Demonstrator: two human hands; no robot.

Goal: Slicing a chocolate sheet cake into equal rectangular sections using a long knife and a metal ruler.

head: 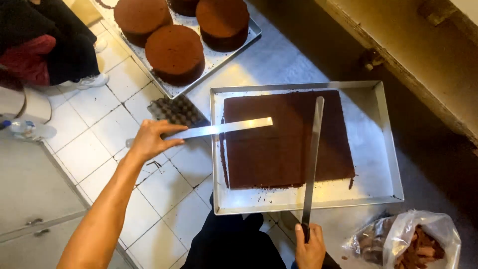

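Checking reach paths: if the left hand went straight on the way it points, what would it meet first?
Probably the near rim of the rectangular metal tray; the left hand points right along its flat metal strip. Height is unclear.

left hand (149,140) gripping ruler (219,128), knife (312,164) over cake (284,144)

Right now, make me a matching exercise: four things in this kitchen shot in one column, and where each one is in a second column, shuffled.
Things:
1. metal ruler
2. long knife
3. round chocolate cakes
4. plastic bag of cake trimmings

Places:
A. on the far tray, top of view
B. bottom right corner
C. in the right hand, lying lengthwise over the square cake
D. in the left hand, reaching in from the square cake's left edge

Pairs: 1-D, 2-C, 3-A, 4-B
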